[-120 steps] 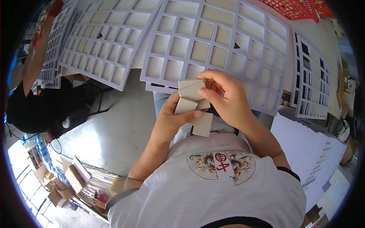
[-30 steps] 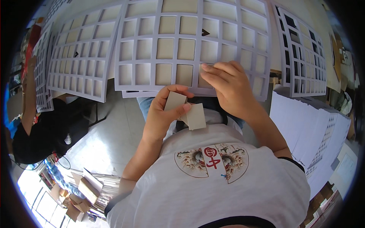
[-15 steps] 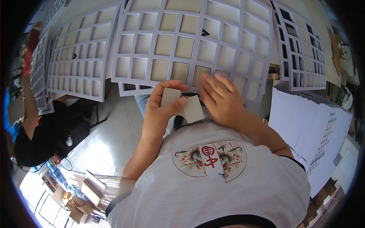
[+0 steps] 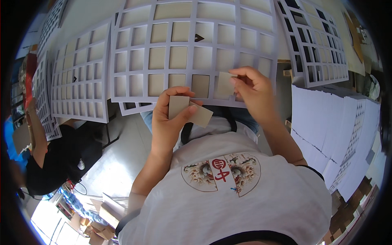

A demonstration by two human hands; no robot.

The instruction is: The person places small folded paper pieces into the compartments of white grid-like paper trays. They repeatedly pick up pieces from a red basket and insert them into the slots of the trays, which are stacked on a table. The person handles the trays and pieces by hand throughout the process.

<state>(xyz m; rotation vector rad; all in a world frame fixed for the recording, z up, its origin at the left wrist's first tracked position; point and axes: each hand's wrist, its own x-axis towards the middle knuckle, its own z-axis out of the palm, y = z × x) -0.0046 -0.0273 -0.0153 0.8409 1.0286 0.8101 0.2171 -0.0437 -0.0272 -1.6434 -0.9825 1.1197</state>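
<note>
while our left hand clamps a couple of fanned beige cards between thumb and curled fingers, our right hand has thumb and index pinching a single beige tile by its right edge, other fingers bent in. that tile's over the near row of the big white grid frame, right of center; can't tell if it's touching. some cells have beige backing, and one shows a small dark wedge. another grid sits left, a co-worker in black farther left, and a white stack near right.
</note>
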